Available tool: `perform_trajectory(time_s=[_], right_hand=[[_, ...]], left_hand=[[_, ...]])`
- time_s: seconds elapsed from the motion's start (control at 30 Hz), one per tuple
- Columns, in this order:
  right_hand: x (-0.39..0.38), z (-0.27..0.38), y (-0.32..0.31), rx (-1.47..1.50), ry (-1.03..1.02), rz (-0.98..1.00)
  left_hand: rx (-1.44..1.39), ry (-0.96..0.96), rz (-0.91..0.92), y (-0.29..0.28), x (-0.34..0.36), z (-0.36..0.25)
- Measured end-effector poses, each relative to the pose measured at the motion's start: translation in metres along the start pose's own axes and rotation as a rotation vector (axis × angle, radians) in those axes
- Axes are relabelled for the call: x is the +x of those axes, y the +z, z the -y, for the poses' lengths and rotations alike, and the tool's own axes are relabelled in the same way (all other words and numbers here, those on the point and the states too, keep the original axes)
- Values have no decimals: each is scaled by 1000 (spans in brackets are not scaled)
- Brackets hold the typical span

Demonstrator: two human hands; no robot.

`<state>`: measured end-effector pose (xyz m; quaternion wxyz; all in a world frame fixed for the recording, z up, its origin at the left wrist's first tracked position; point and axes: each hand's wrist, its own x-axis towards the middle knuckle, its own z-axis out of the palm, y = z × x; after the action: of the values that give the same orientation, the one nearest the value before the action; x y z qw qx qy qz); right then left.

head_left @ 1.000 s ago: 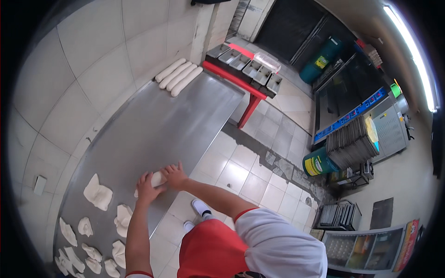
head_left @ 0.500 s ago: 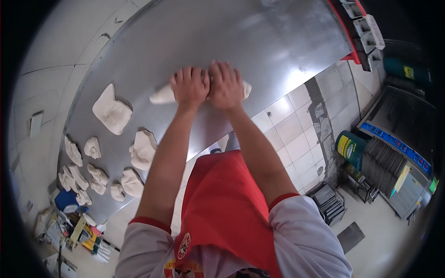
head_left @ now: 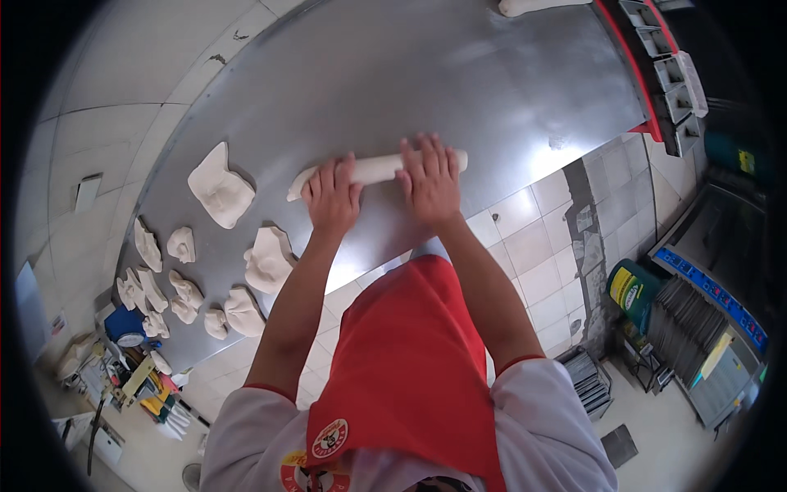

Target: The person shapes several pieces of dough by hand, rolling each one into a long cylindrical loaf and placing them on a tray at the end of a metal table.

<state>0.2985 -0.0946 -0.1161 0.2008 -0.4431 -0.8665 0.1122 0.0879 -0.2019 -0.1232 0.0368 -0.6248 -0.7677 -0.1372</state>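
Note:
A long pale dough roll (head_left: pixel 377 169) lies slantwise across the metal table, its left end tapering to a point. My left hand (head_left: pixel 334 197) rests on the roll near that end, fingers stretched over its top. Toward the other end, my right hand (head_left: pixel 431 179) lies flat on the dough with fingers spread. Bare dough shows between the hands and past both of them. To the left sit a large flat dough piece (head_left: pixel 220 187), a folded dough piece (head_left: pixel 269 259) and several smaller lumps. Neither hand grips the roll.
Another dough piece (head_left: pixel 541 5) lies at the table's far edge. Metal tins (head_left: pixel 668 72) line a red-edged rack at the far right. A blue scale (head_left: pixel 125 324) and tools crowd the left corner. Tiled floor and a green bin (head_left: pixel 632 283) are to the right.
My hands have moved apart along the roll, baring its middle. The view has shifted a little, and a dough piece at the far edge has come into sight.

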Motion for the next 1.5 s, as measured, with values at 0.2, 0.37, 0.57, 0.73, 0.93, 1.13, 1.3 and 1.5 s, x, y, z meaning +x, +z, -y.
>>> perform_trajectory(time_s=[0.2,0.37,0.57,0.73,0.93,1.13,1.3,1.5], right_hand=[[155,-32,21,-80,-10,-106],[160,-46,32,48,-219,142],[108,-51,-25,54,-383,311],[75,-55,-66,93,-391,262],[-31,-55,-92,58,-194,180],[-59,-33,-48,241,-60,101],[37,-71,-7,-40,-79,65],[125,-87,-15,3,-269,13]], left_hand=[[95,-292,-179,28,144,48],[-66,-151,-161,19,125,79],[12,-22,197,-39,53,54],[-94,-50,183,-76,28,19],[-265,-79,-15,-36,-15,-90],[-167,-228,-136,20,2,-174],[46,-155,-85,45,91,-133],[6,-87,-192,38,151,-90]])
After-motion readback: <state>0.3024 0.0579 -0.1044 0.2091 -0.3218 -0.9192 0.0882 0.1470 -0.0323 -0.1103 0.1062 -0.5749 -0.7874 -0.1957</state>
